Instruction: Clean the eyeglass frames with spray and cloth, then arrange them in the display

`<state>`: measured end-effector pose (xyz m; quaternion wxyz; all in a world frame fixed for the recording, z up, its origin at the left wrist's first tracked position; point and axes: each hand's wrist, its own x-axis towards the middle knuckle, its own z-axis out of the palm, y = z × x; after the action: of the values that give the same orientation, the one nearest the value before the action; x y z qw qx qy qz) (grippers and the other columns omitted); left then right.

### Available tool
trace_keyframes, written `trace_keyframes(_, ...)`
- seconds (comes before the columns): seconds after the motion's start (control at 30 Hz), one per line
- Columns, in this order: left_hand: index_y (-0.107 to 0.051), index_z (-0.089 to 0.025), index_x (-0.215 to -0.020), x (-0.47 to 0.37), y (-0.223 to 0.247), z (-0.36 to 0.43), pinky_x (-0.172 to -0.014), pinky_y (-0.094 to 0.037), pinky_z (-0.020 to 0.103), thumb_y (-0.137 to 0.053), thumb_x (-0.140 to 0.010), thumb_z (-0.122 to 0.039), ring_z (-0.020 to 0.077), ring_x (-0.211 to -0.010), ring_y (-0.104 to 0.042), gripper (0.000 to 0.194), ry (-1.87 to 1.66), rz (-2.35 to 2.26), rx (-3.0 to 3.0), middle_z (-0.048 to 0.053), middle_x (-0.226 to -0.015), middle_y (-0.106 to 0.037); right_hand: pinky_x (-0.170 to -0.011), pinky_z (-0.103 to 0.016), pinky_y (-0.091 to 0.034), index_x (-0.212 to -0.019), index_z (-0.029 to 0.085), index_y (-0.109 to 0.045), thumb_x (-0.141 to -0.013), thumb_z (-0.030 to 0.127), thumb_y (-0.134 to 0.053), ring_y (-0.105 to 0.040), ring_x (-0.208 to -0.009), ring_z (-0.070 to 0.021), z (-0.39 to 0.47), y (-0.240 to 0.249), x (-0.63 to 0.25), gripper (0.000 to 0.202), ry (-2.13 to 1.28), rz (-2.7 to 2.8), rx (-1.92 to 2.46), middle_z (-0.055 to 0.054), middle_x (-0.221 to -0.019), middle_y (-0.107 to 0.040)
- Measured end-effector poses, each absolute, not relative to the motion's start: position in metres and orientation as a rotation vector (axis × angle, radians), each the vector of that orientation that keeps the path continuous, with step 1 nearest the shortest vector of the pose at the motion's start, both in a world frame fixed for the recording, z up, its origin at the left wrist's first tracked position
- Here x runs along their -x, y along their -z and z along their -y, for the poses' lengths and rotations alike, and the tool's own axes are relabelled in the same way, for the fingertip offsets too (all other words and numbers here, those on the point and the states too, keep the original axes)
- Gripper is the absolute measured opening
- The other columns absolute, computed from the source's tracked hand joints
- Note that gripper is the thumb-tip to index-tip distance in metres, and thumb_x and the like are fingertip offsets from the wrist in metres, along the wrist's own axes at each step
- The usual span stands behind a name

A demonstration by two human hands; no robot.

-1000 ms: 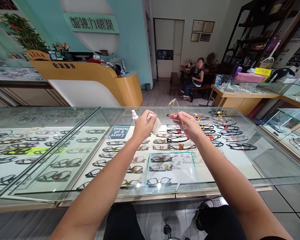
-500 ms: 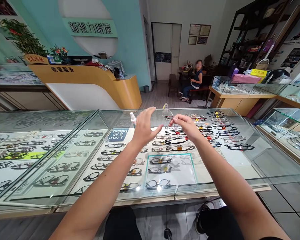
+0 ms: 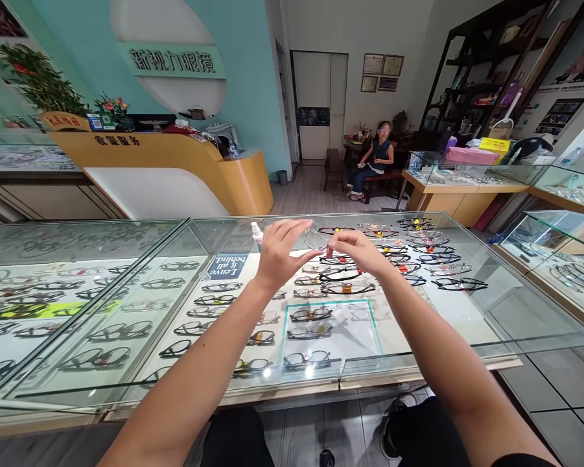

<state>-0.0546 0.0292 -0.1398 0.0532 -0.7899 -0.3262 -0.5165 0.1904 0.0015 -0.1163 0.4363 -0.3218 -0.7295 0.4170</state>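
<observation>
Right grip (image 3: 357,251) pinches the clear eyeglasses (image 3: 315,240) by one side, likely to avoid smudges; left grip (image 3: 279,255) arches around the other, whether holding it I cannot tell.

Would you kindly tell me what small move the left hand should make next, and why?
I would perhaps gently close the left hand on the glasses, since it is spread open at one side of them while the right hand seems to pinch the other.
</observation>
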Motion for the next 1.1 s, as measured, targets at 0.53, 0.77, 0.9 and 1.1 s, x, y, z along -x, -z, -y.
trace_keyframes(0.53, -0.073, -0.03, -0.131, 0.056, 0.028, -0.002, -0.109, -0.061, 0.054, -0.086, -0.084, -0.083, 0.0347, -0.124, -0.074, 0.072, 1.904, 0.663, 1.848, 0.01, -0.125, -0.079, -0.117, -0.055, -0.055, -0.135, 0.034, -0.071, -0.104, 0.065, -0.061, -0.07, -0.133, -0.0305, 0.03, 0.018, -0.204, 0.045, 0.008, 1.685, 0.519, -0.007, -0.137, -0.075)
trace_keyframes(0.77, -0.073, -0.035, -0.137, 0.057, -0.019, 0.019, -0.098, -0.063, 0.049, -0.092, -0.082, -0.075, 0.0365, -0.129, -0.072, 0.07, 2.066, 0.59, 1.81, 0.01, -0.128, -0.075, -0.113, -0.057, -0.059, -0.153, 0.036, -0.058, -0.102, 0.056, -0.072, -0.07, -0.131, -0.0321, 0.053, -0.016, -0.183, 0.057, 0.339, 1.646, 0.647, -0.011, -0.144, -0.071)
trace_keyframes(0.9, -0.076, -0.034, -0.133, 0.056, -0.012, 0.019, -0.097, -0.064, 0.05, -0.096, -0.078, -0.074, 0.0355, -0.124, -0.073, 0.07, 2.06, 0.574, 1.811, 0.01, -0.127, -0.077, -0.108, -0.055, -0.061, -0.143, 0.032, -0.065, -0.102, 0.052, -0.076, -0.073, -0.124, -0.0313, 0.053, -0.012, -0.181, 0.046, 0.396, 1.656, 0.726, -0.009, -0.136, -0.075)
trace_keyframes(1.1, -0.076, -0.032, -0.129, 0.047, -0.008, 0.021, -0.097, -0.065, 0.05, -0.097, -0.076, -0.074, 0.0351, -0.126, -0.073, 0.07, 2.095, 0.595, 1.774, 0.009, -0.126, -0.079, -0.103, -0.053, -0.063, -0.141, 0.027, -0.067, -0.101, 0.042, -0.082, -0.078, -0.117, -0.0306, 0.063, -0.014, -0.185, 0.045, 0.498, 1.61, 0.737, -0.012, -0.137, -0.079)
